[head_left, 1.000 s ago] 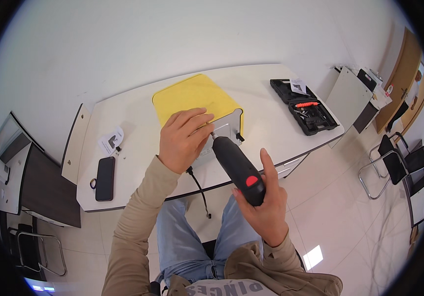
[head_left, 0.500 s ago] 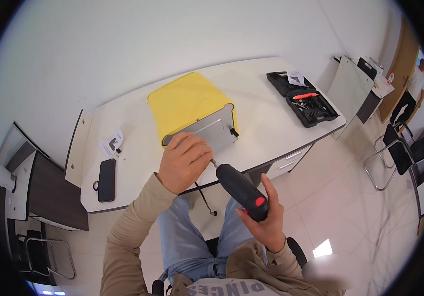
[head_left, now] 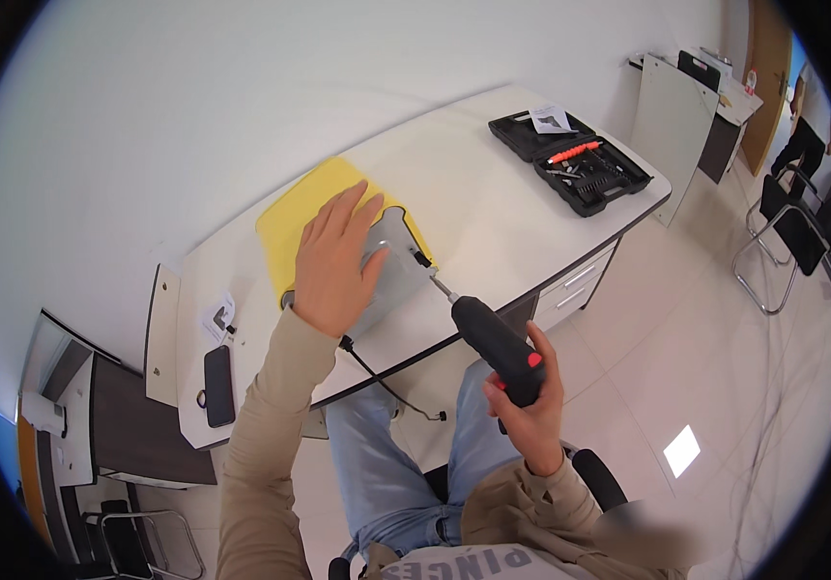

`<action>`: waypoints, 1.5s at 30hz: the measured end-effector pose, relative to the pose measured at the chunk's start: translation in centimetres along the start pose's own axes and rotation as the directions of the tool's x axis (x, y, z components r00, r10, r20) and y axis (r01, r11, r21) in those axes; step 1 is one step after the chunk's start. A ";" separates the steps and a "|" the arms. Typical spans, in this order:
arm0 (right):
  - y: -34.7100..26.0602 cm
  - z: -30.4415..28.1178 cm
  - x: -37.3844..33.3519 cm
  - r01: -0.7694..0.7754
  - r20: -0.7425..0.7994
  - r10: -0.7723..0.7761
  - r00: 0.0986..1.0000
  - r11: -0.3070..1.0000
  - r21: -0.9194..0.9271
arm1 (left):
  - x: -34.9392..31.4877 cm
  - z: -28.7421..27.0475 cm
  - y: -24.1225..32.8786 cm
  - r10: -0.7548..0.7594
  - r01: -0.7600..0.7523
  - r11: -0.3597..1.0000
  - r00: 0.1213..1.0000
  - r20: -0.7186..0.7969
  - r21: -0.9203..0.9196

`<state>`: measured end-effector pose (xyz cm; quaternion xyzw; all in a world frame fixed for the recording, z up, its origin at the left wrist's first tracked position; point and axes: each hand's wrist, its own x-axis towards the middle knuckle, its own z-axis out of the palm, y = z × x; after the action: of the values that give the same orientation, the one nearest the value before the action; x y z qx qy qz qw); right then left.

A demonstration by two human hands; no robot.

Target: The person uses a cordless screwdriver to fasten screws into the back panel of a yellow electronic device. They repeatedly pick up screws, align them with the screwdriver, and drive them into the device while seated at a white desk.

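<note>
A yellow-cased appliance lies on the white table with its grey panel facing me. My left hand is open, fingers spread, over the casing and panel, hiding part of both. In my right hand is a black cordless screwdriver with red details. Its bit points at the panel's right corner, close to a small black part; whether it touches cannot be made out. A black cord hangs from the appliance over the table's front edge.
An open black tool case with bits and an orange flexible shaft lies at the table's far right. A dark phone and a printed sheet are at the left. Chairs stand beyond; a person is by the door.
My left hand has gone from closed fingers near the screwdriver bit to open over the appliance. The bit has moved to the panel's right corner. The view has shifted too.
</note>
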<state>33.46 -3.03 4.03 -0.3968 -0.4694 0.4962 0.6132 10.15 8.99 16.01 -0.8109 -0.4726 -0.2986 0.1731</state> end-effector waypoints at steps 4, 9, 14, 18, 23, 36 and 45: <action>0.5 -0.3 0.2 -0.002 -0.019 0.002 1.000 1.000 -0.007 | 1.5 1.8 0.3 0.030 -0.049 0.986 0.992 0.120 0.158; 0.4 -0.4 0.2 -0.091 -0.057 0.094 0.994 0.995 0.051 | 1.1 2.2 -0.2 0.025 -0.057 0.974 0.989 0.146 0.220; 0.4 0.0 -0.4 -0.107 -0.139 0.114 0.984 0.993 0.058 | 0.2 1.2 -1.1 0.105 -0.120 0.979 0.990 0.095 0.165; 0.9 1.3 -0.6 -0.083 -0.139 0.079 0.987 0.996 -0.022 | -3.0 0.5 -1.3 0.174 -0.173 0.985 0.966 -0.192 0.022; 1.4 1.2 -0.8 -0.037 -0.123 0.030 0.992 0.998 -0.058 | -13.8 -1.1 -2.2 -0.073 0.064 0.997 0.933 -0.353 -0.038; 1.5 2.0 -1.6 -0.001 -0.082 0.000 0.997 1.000 -0.021 | -24.2 -3.6 -17.0 -0.549 0.517 0.783 0.836 -0.004 0.346; 1.0 1.4 -2.0 -0.011 -0.108 0.005 0.994 0.999 -0.054 | -23.8 -3.8 -22.9 -0.788 0.741 0.588 0.616 0.021 0.323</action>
<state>31.75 -4.76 3.10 -0.4412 -0.4475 0.4635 0.6247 -19.87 2.39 3.47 -0.5155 -0.8254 -0.2063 0.1026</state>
